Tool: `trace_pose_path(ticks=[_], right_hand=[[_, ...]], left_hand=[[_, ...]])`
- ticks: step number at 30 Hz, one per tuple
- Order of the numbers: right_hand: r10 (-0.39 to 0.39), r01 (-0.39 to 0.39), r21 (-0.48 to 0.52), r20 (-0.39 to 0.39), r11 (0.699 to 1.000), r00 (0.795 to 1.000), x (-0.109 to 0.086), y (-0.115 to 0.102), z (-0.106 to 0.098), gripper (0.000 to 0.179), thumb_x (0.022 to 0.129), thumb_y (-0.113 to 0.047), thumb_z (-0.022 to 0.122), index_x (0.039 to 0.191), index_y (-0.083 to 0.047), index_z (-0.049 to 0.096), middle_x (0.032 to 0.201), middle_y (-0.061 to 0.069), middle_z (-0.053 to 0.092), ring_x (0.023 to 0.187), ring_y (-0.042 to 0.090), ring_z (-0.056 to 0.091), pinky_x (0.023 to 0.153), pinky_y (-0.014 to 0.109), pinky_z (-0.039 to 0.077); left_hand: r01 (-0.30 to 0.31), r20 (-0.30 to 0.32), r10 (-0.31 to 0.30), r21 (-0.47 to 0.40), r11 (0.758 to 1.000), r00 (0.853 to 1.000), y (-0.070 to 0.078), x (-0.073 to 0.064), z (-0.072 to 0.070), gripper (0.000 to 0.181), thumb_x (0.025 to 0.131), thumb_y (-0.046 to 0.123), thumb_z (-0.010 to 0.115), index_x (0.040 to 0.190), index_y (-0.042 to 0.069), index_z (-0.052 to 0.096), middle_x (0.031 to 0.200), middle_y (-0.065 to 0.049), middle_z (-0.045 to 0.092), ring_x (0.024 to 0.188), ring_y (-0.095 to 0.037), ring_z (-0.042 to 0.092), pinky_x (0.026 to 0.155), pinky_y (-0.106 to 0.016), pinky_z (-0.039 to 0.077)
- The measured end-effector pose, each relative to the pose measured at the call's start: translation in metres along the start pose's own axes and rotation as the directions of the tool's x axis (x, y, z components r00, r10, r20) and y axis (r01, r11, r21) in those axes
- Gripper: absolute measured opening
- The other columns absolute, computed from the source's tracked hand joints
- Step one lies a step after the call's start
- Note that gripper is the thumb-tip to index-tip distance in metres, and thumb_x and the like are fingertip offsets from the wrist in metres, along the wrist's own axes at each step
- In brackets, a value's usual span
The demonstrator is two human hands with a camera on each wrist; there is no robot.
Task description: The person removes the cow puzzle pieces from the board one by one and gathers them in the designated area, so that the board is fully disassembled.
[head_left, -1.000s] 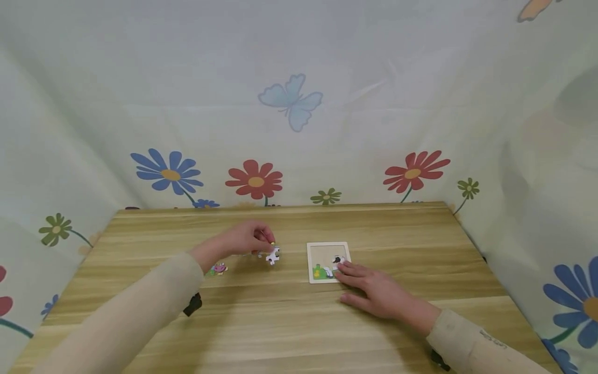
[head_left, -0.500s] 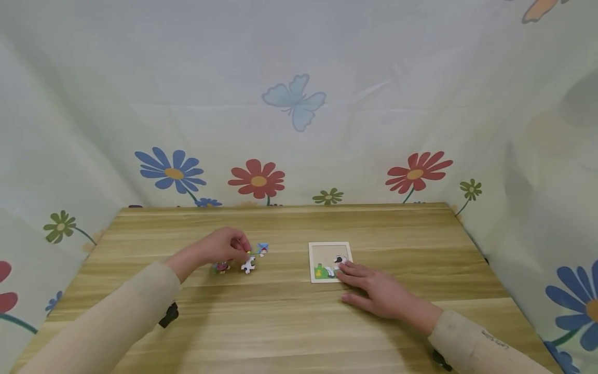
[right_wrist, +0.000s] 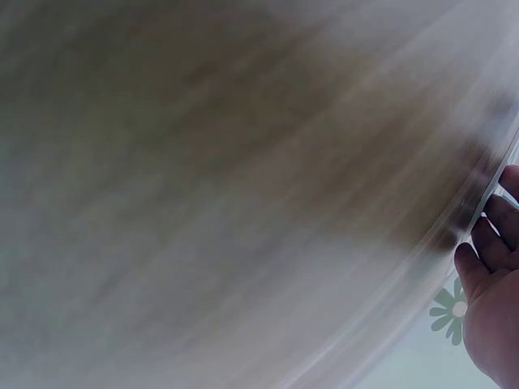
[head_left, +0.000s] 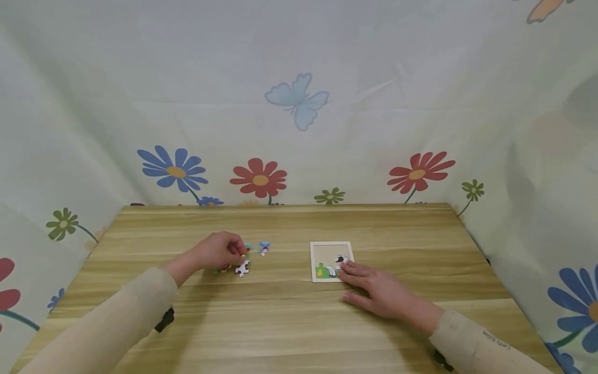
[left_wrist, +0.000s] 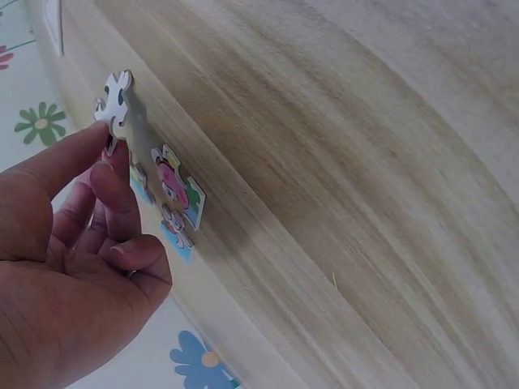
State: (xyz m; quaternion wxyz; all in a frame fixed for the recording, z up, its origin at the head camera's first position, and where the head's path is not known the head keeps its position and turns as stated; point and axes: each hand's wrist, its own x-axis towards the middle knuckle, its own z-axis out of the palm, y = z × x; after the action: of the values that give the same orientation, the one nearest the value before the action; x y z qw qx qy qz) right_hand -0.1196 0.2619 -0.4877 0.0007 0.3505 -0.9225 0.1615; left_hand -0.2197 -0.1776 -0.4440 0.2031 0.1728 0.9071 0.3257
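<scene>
White-and-black, knobbed, seemingly wooden jigsaw piece (head_left: 242, 268), pinched at the fingertips of the left hand (head_left: 218, 252): looks light and stiff, best taken by its edge! It's shifted away from the square, pale-rimmed puzzle tray (head_left: 312, 261) since a second ago; right hand (head_left: 384, 294) stays there, fingers outstretched.

Looks like smooth, satiny wood on the tabletop (head_left: 289, 332), bottom centre. Seems like creased cloth on the backdrop (head_left: 224, 93), top, and matt wood on the puzzle frame (head_left: 329, 243), right of centre.
</scene>
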Motion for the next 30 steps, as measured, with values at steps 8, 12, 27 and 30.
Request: trace_pose_path(ticks=[8, 12, 27, 30], right_hand=[[0.018, -0.018, 0.005, 0.010, 1.000, 1.000, -0.001, 0.001, -0.001, 0.059, 0.106, -0.050, 0.064, 0.153, -0.014, 0.060, 0.163, 0.004, 0.050, 0.152, 0.028, 0.046, 0.115, 0.054, 0.045], [0.011, -0.011, 0.008, 0.007, 1.000, 1.000, -0.001, 0.000, -0.001, 0.058, 0.106, -0.048, 0.064, 0.152, -0.014, 0.060, 0.163, 0.005, 0.050, 0.151, 0.028, 0.046, 0.115, 0.054, 0.045], [-0.028, 0.028, 0.001, -0.023, 1.000, 0.999, 0.000, -0.002, 0.000, 0.056, 0.107, -0.046, 0.064, 0.150, -0.011, 0.062, 0.161, 0.008, 0.053, 0.148, 0.032, 0.050, 0.111, 0.056, 0.048], [-0.031, 0.031, 0.001, -0.033, 1.000, 0.999, 0.000, -0.002, 0.001, 0.056, 0.106, -0.045, 0.065, 0.150, -0.011, 0.062, 0.161, 0.009, 0.053, 0.148, 0.032, 0.050, 0.111, 0.056, 0.048]], left_hand=[[-0.042, -0.055, 0.048, 0.104, 0.994, 0.997, -0.002, -0.002, 0.002, 0.011, 0.094, 0.012, 0.082, 0.094, 0.010, 0.070, 0.084, 0.000, 0.067, 0.076, -0.016, 0.058, 0.074, -0.034, 0.051], [-0.069, -0.070, 0.079, 0.146, 0.987, 0.994, -0.004, -0.002, 0.004, 0.011, 0.094, 0.012, 0.082, 0.096, 0.011, 0.071, 0.086, 0.002, 0.068, 0.079, -0.015, 0.059, 0.078, -0.035, 0.051], [-0.207, -0.062, 0.228, 0.245, 0.947, 0.972, -0.018, -0.015, 0.003, 0.030, 0.083, 0.019, 0.094, 0.104, 0.013, 0.073, 0.096, 0.005, 0.070, 0.091, -0.017, 0.064, 0.086, -0.040, 0.055], [-0.206, -0.064, 0.229, 0.261, 0.943, 0.971, -0.020, -0.015, 0.005, 0.031, 0.083, 0.017, 0.093, 0.107, 0.013, 0.073, 0.099, 0.006, 0.071, 0.092, -0.015, 0.064, 0.088, -0.041, 0.056]])
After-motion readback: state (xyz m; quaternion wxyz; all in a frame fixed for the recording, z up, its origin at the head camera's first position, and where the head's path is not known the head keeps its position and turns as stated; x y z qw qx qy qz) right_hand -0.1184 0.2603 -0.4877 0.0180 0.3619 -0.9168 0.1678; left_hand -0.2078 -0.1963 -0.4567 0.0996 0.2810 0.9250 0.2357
